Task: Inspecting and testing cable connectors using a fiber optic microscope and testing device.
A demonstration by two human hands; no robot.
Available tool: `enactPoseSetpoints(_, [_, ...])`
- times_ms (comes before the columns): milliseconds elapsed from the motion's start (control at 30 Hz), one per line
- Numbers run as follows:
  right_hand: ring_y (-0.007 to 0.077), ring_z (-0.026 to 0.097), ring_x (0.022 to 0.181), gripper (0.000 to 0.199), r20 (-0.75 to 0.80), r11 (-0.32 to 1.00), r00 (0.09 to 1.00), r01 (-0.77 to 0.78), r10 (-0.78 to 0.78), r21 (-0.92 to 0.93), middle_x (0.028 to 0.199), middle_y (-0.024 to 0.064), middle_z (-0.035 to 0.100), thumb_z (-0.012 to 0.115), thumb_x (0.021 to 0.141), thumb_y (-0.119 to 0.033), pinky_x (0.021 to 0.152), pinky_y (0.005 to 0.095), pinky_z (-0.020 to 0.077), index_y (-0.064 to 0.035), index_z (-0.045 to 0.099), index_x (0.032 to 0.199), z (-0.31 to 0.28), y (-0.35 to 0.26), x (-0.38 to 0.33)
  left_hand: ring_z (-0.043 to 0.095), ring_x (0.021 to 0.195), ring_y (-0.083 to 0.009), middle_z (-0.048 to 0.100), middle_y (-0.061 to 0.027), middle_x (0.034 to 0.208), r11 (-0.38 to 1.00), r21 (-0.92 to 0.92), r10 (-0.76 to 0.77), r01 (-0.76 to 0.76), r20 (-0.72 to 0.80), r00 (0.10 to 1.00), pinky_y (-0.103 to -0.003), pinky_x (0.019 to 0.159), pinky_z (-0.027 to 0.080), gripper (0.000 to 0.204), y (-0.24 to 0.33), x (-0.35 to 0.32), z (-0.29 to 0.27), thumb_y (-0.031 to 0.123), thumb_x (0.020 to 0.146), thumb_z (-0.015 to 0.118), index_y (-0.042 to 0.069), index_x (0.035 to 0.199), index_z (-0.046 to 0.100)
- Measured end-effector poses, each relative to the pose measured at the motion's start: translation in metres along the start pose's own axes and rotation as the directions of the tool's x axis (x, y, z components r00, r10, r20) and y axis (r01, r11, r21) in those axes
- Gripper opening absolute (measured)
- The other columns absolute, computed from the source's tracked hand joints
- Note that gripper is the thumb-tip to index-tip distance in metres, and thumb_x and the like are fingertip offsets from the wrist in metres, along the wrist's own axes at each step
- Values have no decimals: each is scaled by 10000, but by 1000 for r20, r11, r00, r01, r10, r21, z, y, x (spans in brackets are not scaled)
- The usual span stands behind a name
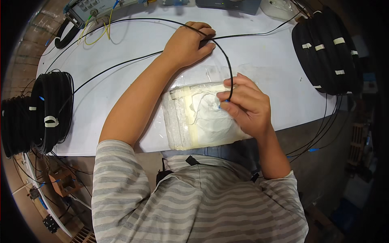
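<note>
My right hand (245, 106) pinches the blue-tipped end of a thin black cable (227, 65) and presses it onto a white wipe pad (202, 117) wrapped in clear plastic at the table's near edge. The cable arcs up from that hand to my left hand (189, 42), which rests farther back on the white table (121, 89), fingers curled over the cable. From there the cable runs off to the left and to the far right.
Coils of black cable with white tape (50, 111) hang at the table's left edge. More taped coils (326, 50) lie at the right. Grey instruments with yellow leads (91, 12) stand along the far edge. Loose cables hang off the right side.
</note>
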State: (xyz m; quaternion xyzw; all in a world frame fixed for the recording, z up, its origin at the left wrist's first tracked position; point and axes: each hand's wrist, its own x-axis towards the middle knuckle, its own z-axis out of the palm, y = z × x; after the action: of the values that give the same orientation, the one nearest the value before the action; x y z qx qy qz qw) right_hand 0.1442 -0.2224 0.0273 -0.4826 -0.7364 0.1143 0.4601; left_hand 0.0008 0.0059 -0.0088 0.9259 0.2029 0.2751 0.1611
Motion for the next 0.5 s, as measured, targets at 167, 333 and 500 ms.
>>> enactPoseSetpoints(167, [285, 706, 926, 167, -81, 994, 992, -89, 94, 64, 917, 86, 772, 844, 883, -120, 1001, 447, 550, 6, 799, 984, 3, 4, -4, 628, 1245, -367, 699, -129, 1348, 999, 28, 15, -17, 57, 998, -446, 1055, 519, 394, -5, 3, 0, 295, 921, 744, 67, 1242, 748])
enactPoseSetpoints(333, [274, 690, 1015, 187, -41, 997, 996, -73, 73, 8, 867, 65, 740, 853, 872, -134, 1019, 443, 535, -5, 804, 997, 5, 4, -8, 631, 1229, -368, 703, -131, 1333, 1000, 11, -5, 5, 12, 1000, -445, 1054, 517, 381, -1, 0, 1, 278, 915, 748, 67, 1233, 751])
enactPoseSetpoints(500, [284, 687, 996, 179, -11, 998, 999, -49, 50, 27, 846, 71, 728, 846, 884, -127, 994, 438, 538, 5, 800, 997, 4, 2, -6, 634, 1231, -367, 704, -134, 1329, 1000, 1, -2, 3, -12, 1000, -448, 1060, 512, 370, 1, -3, 2, 272, 915, 756, 55, 1215, 754])
